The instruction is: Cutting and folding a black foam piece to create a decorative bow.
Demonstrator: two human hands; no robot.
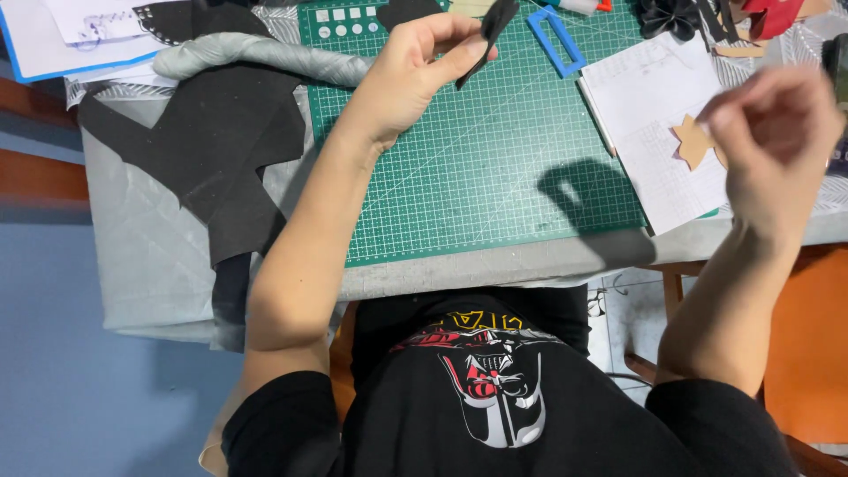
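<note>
**Black strip pinched in the left hand, above the mat**

Head view: the left hand (408, 66) pinches a black paper strip (488, 35), long axis slanting up-right, over the green cutting mat (477, 177). The right hand (777, 132), blurred and loosely curled, is well apart; whether it holds anything I cannot tell. No containers show.

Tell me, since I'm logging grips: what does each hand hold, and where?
Left hand pinches a narrow black paper strip near its middle. Right hand is blurred; cannot tell.
</note>
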